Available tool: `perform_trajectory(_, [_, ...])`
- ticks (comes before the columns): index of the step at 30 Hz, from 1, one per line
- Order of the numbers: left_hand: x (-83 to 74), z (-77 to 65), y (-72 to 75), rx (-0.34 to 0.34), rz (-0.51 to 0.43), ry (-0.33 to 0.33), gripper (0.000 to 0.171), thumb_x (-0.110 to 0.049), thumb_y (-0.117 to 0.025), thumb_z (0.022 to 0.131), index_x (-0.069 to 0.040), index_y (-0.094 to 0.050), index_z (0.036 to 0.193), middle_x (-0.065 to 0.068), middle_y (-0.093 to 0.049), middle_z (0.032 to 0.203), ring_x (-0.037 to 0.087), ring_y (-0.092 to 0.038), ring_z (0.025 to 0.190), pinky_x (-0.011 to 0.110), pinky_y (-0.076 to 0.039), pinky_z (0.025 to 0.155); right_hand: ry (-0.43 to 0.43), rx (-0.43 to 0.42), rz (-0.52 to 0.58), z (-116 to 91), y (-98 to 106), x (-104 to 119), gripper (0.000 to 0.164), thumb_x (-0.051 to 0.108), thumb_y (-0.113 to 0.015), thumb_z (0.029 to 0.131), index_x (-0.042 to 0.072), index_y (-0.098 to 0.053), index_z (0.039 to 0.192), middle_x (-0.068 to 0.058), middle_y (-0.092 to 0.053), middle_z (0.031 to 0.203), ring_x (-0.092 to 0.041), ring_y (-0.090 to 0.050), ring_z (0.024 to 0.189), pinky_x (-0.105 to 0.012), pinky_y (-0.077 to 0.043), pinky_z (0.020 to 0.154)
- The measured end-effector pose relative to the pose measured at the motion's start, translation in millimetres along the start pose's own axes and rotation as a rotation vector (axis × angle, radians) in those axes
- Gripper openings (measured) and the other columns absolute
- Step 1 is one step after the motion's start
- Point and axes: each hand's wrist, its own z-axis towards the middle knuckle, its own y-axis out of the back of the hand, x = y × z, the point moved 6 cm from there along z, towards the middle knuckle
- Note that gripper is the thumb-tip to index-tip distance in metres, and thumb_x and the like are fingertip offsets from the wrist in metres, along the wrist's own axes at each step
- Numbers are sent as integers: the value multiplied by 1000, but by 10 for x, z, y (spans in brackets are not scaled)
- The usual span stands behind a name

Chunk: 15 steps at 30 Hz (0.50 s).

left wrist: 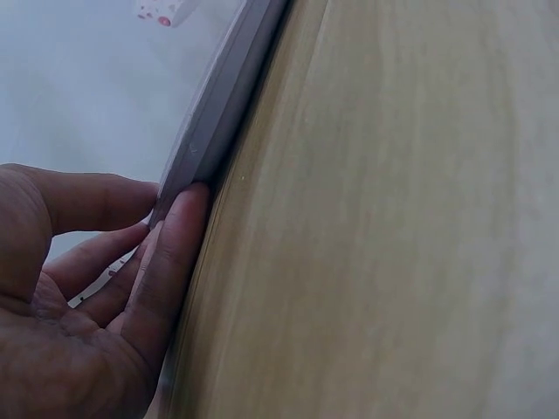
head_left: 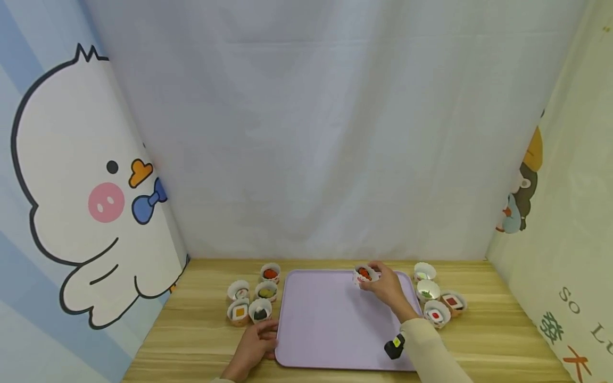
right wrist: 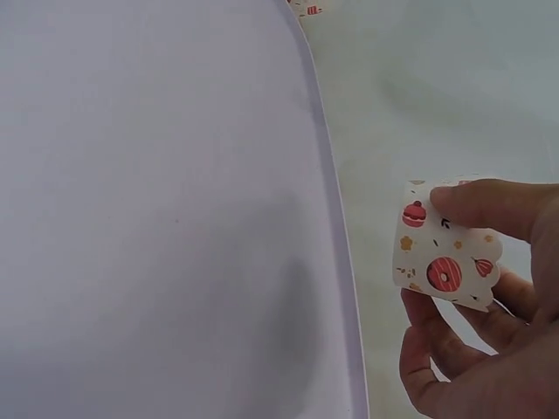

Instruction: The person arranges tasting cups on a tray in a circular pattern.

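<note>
My right hand pinches a small paper cup with a scalloped rim and red-orange contents, over the far right part of a lilac tray. In the right wrist view, the thumb lies on one side of the cup, printed with pink sweets, and the fingers curl round the other. My left hand is at the tray's near left edge. Its thumb and fingers pinch the tray's rim in the left wrist view.
Left of the tray stand several paper cups, one with red contents, one with a black-and-white piece. More cups stand on the right, including one with green contents. The wooden table meets a white curtain behind.
</note>
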Motion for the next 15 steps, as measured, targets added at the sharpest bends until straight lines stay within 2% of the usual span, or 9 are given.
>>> perform_trajectory(7, [8, 7, 12, -4, 1, 3, 55, 5, -64, 82, 10, -50, 135, 28, -60, 124, 15, -63, 89, 38, -60, 62, -7, -2, 42, 100, -111, -50, 59, 7, -81, 72, 3, -59, 127, -22, -59, 132, -34, -57, 113, -45, -49, 90])
perform_trajectory(15, [-10, -13, 8, -3, -17, -10, 55, 6, -64, 81, 11, -51, 134, 27, -61, 122, 15, -64, 89, 37, -60, 61, 25, -6, 21, 198, -313, -46, 57, 5, -80, 73, 1, -59, 126, -22, -60, 130, -38, -57, 116, -50, -48, 95])
